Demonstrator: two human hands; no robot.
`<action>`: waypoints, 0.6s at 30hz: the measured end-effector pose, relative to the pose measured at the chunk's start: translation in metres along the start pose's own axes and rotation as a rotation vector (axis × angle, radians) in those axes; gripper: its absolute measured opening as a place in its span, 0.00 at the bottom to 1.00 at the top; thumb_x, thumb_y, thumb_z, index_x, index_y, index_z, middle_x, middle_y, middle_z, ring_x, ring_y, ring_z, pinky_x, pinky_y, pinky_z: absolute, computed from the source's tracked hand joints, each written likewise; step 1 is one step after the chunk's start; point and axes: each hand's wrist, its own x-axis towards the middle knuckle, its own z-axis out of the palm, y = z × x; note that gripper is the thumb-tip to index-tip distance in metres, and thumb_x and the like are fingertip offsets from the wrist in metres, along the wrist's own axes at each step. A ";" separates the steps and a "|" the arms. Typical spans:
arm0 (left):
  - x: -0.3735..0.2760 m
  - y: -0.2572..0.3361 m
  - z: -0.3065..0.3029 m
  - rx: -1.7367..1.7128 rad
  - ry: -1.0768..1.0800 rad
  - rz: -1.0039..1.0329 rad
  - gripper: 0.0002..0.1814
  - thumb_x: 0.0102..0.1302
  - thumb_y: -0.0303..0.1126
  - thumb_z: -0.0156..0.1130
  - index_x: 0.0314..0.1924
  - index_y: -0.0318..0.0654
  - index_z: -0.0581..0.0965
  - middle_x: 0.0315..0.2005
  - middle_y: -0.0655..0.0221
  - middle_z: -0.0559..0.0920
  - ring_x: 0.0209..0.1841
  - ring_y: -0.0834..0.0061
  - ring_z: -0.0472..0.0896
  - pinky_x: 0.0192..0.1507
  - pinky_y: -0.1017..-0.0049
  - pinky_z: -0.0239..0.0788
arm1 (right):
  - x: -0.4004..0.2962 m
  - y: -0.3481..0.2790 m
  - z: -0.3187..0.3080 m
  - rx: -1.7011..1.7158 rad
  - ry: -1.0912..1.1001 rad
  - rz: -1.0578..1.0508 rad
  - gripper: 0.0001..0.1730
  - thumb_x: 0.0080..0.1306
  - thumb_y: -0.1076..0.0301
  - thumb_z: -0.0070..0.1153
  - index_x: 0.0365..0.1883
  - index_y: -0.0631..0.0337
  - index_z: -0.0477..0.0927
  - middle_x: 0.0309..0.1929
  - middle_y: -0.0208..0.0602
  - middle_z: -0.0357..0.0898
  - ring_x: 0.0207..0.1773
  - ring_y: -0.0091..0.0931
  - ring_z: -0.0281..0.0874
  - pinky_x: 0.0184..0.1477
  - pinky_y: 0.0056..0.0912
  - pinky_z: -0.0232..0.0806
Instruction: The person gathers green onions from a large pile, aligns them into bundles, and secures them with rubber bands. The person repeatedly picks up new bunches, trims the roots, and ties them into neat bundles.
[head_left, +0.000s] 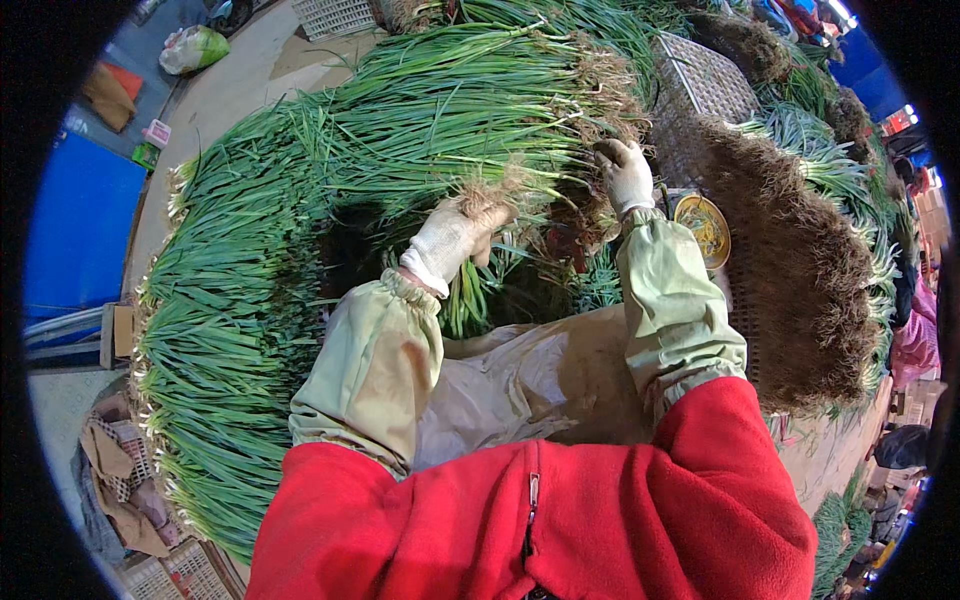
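Long green leafy stalks with white stems and brown roots, like Chinese chives or garlic greens (450, 97), lie in a heap before me, roots to the right. My left hand (454, 232), in a pale work glove with bare fingertips, is closed around the root end of a small bunch (465, 300), whose leaves hang down below it. At the heap's root ends is my right hand (626, 172), gloved too, its fingers bent at the roots; whether they grip a stalk cannot be told. Sleeve covers reach over both forearms.
Stacked greens (217, 330) curve along the left. To the right are a rooty stack (787, 277), a yellow bowl (703, 229) with plant scraps and an upturned plastic crate (705, 75). A white-green sack (193, 50) lies at the upper left. People are partly visible at the far right.
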 end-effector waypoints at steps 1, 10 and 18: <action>0.009 -0.013 -0.006 -0.036 0.045 -0.001 0.15 0.73 0.39 0.65 0.52 0.38 0.85 0.17 0.76 0.73 0.19 0.81 0.70 0.26 0.77 0.59 | -0.001 0.000 0.003 -0.090 0.010 -0.070 0.15 0.65 0.55 0.70 0.48 0.48 0.88 0.44 0.45 0.82 0.48 0.45 0.83 0.49 0.47 0.75; 0.007 -0.003 -0.013 0.080 0.276 0.393 0.12 0.79 0.33 0.57 0.51 0.33 0.82 0.27 0.68 0.81 0.34 0.71 0.80 0.40 0.71 0.71 | 0.042 -0.078 -0.075 0.411 0.278 0.134 0.10 0.74 0.64 0.63 0.49 0.58 0.84 0.44 0.38 0.88 0.42 0.34 0.86 0.45 0.40 0.78; 0.012 0.000 0.010 0.695 0.337 0.761 0.17 0.67 0.39 0.71 0.53 0.41 0.84 0.49 0.63 0.84 0.54 0.65 0.80 0.60 0.66 0.70 | -0.022 -0.139 -0.077 0.358 -0.314 -0.404 0.16 0.68 0.63 0.65 0.50 0.59 0.82 0.42 0.47 0.84 0.47 0.46 0.83 0.48 0.42 0.75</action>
